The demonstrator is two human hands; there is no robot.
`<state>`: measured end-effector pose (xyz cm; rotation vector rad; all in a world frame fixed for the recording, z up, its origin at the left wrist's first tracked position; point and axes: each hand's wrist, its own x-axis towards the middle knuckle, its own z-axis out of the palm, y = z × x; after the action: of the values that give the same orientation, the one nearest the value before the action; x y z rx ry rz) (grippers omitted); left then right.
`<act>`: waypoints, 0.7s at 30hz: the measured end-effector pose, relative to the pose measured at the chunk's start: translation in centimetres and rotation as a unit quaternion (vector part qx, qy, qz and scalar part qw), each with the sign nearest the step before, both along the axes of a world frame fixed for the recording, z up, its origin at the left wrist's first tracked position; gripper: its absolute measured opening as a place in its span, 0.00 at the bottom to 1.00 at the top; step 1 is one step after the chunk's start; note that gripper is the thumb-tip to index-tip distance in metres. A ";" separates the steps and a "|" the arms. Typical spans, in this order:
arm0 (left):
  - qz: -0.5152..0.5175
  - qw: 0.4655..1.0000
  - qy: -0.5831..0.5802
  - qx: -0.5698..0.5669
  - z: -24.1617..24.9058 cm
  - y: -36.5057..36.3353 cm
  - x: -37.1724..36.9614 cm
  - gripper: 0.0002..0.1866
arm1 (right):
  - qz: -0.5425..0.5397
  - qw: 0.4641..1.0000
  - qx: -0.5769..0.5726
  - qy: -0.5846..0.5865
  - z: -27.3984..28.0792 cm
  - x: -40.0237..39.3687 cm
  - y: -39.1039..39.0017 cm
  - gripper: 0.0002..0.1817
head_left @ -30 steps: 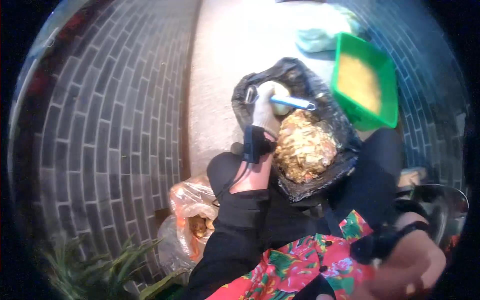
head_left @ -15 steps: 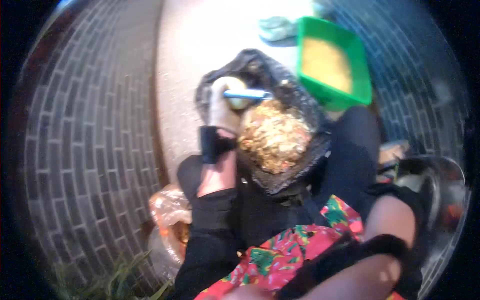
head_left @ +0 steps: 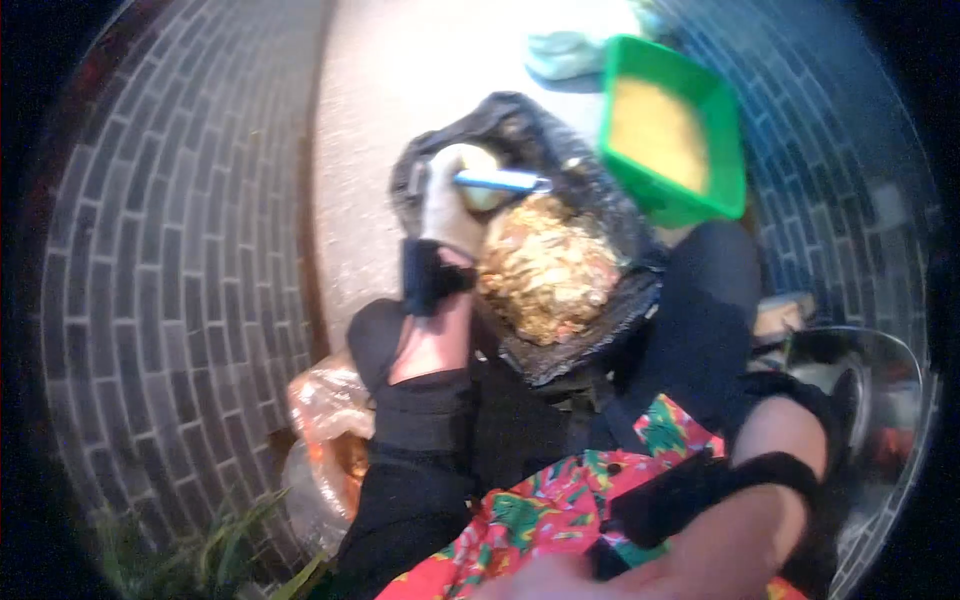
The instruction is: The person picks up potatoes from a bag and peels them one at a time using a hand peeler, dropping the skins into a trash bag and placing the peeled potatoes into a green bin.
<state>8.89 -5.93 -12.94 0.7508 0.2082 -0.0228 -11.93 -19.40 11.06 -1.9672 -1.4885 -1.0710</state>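
Observation:
My left hand (head_left: 450, 205), in a pale glove with a black band at the wrist, is closed round a pale yellowish round piece (head_left: 483, 192). Across it lies a slim blue-and-white tool (head_left: 500, 181), possibly a peeler; blur hides its working end. Below and to the right, a heap of yellowish-brown scraps or peelings (head_left: 550, 270) rests on a black plastic bag (head_left: 590, 350) between my legs. My right hand (head_left: 550, 578) is bare and blurred at the bottom edge, close to the red floral cloth (head_left: 540, 510) on my lap. Its fingers are not clearly visible.
A green tub (head_left: 725, 150) with yellowish contents stands at the upper right, beside a pale bag-like bundle (head_left: 565, 55). A clear plastic bag (head_left: 335, 400) with orange-brown contents sits at left. A shiny metal basin (head_left: 880, 390) is at right. Grass blades (head_left: 210, 550) show lower left.
The view has shifted slightly. My right forearm and hand have moved a little at the bottom, showing more of the hand. My left hand keeps its hold on the round piece and blue tool.

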 end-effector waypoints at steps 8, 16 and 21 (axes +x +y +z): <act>0.042 0.998 0.045 -0.024 -0.2 -0.1 0.2 0.14 | 0.092 0.962 -0.066 0.247 1.7 -1.6 -1.8 0.08; 0.010 0.999 0.045 0.018 0.2 0.2 -0.1 0.19 | 0.303 0.918 -0.181 0.183 2.4 2.0 -1.6 0.07; 0.022 0.995 0.090 0.041 0.5 0.1 -0.3 0.21 | 0.088 0.981 -0.097 0.141 0.1 2.0 -2.4 0.19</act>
<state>8.59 -5.80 -12.47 0.8259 0.3995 -0.0403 -9.96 -21.83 11.16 -1.9728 -1.6191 -0.5641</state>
